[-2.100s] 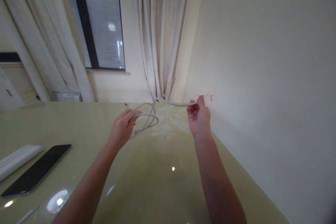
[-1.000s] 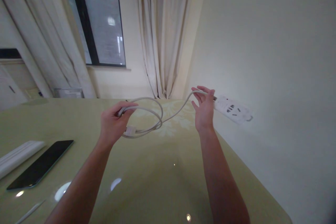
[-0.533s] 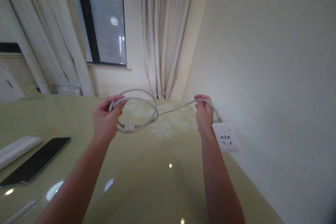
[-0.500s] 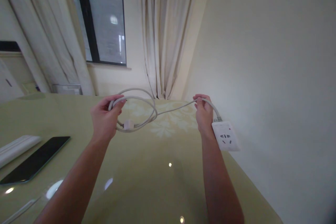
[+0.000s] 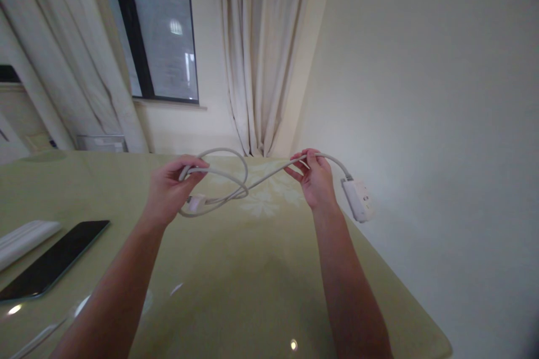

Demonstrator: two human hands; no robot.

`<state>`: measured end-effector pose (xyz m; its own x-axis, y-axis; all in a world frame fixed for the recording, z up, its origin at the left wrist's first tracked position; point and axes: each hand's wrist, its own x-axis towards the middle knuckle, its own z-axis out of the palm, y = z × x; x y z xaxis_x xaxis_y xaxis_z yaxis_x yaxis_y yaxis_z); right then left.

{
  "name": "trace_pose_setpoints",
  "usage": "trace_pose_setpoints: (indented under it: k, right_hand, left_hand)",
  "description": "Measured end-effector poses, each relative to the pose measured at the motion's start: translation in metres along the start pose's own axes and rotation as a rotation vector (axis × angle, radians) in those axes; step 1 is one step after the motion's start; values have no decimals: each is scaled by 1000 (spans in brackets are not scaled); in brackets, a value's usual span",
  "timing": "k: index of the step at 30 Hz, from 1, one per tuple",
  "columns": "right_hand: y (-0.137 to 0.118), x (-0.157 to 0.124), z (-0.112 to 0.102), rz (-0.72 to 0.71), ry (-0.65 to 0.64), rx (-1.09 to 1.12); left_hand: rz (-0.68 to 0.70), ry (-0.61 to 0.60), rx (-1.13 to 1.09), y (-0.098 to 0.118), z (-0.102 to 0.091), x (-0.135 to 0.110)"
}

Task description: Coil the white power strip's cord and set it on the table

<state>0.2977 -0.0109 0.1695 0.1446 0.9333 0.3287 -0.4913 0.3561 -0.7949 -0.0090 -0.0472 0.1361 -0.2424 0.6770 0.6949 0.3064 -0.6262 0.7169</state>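
My left hand (image 5: 174,186) is closed on loops of a pale grey extension cord (image 5: 269,174), pinching them between thumb and fingers above the table. Below those fingers hangs the cord's white plug (image 5: 197,202), beside the lower part of the loop. From the loops the cord runs up to my right hand (image 5: 315,175), which pinches it between thumb and forefinger while the other fingers are spread. Past the right hand the cord bends down to a white socket block (image 5: 357,199), which dangles tilted near the table's right edge.
On the left of the glossy green table (image 5: 227,291) lie a black tablet-like device (image 5: 54,261) and a long white object (image 5: 27,240). A thin white cable (image 5: 37,340) is at the lower left. Curtains (image 5: 265,56) and a wall (image 5: 421,95) stand behind and to the right.
My right hand has moved left, closer to my left hand, still on the cord. The socket block has swung left, up and turned. The loops between the hands have narrowed.
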Motion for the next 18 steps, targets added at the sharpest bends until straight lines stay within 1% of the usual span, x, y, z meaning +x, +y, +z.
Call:
trace_pose_setpoints:
  k: [4,6,8,12,15,16,18]
  right_hand:
    - [9,-5,6,85,-37,12]
    - [16,-9,11,117,-80,-16]
    - [26,-12,16,146,-117,-70]
    - [47,-17,25,189,-223,-228]
    - [58,-19,29,222,-283,-281]
    - [60,-19,30,231,-289,-292]
    - [63,-21,31,252,-312,-326]
  left_hand:
    - [-22,-28,3,13,17,-5]
    - [-31,-53,-24,17,26,-8]
    - [-32,-53,-54,19,32,-11]
    - [-36,19,-88,15,35,-14]
    - [-70,87,-98,11,34,-15]
    - [-82,92,-104,10,34,-15]
    - [-108,58,-121,11,35,-15]
